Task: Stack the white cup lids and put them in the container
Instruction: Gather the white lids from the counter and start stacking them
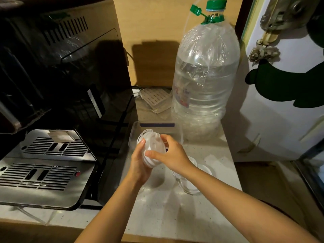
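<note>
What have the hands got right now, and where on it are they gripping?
Both hands hold a stack of white cup lids over the clear container: left hand cups its underside and edge, right hand pinches the rim.

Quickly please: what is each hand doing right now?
Left hand: closed on the lids.
Right hand: closed on the same lids from the other side.

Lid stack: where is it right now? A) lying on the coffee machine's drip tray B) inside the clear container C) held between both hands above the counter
C, the lid stack is gripped by the left hand and right hand, in front of the clear container.
</note>
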Demonstrator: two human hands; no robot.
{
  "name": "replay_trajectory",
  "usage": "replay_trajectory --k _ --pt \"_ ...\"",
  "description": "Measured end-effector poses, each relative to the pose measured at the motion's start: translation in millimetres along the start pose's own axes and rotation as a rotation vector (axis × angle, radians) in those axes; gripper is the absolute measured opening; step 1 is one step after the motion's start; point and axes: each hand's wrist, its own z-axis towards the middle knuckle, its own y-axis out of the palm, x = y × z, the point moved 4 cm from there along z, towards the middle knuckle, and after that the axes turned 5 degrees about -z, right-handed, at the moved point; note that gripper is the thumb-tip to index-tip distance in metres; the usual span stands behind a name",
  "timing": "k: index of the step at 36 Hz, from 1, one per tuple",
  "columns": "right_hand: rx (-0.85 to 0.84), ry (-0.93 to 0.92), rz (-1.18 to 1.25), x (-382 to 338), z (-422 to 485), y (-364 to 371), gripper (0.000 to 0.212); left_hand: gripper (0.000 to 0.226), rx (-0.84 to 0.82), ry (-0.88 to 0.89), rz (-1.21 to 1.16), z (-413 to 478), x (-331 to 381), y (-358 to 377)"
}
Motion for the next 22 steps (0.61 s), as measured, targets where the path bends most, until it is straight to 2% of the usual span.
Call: replay_trajectory --k 2,4,5,11,16,22 --pt "-0.013 -0.001 -0.005 -0.2 -0.9 1.5 0.074 0.057 0.015 0.009 0.024 -1.2 1.3 -0.2" --pt "-0.021 -0.004 -0.009 0.1 -1.7 3.8 0.075 0.031 0.049 0.013 0.035 -2.4 1.9 -1.0" --pt "-0.023 -0.002 -0.011 0.5 -2.0 4.8 0.075 0.027 0.068 0.014 0.034 -2.8 2.1 -1.2" --pt "-0.051 -0.014 -0.033 2.1 -1.3 7.9 0.079 0.02 0.078 -0.007 0.067 -4.9 1.7 -2.7" --pt "-0.055 -0.035 -0.056 3.7 -1.2 10.2 0.08 0.028 0.072 -0.017 0.083 -3.8 -1.1 -6.0" --pt "-0.085 -0.033 -0.076 11.4 0.8 15.9 0.081 0.022 0.083 -0.017 0.076 -4.2 -3.9 -9.4"
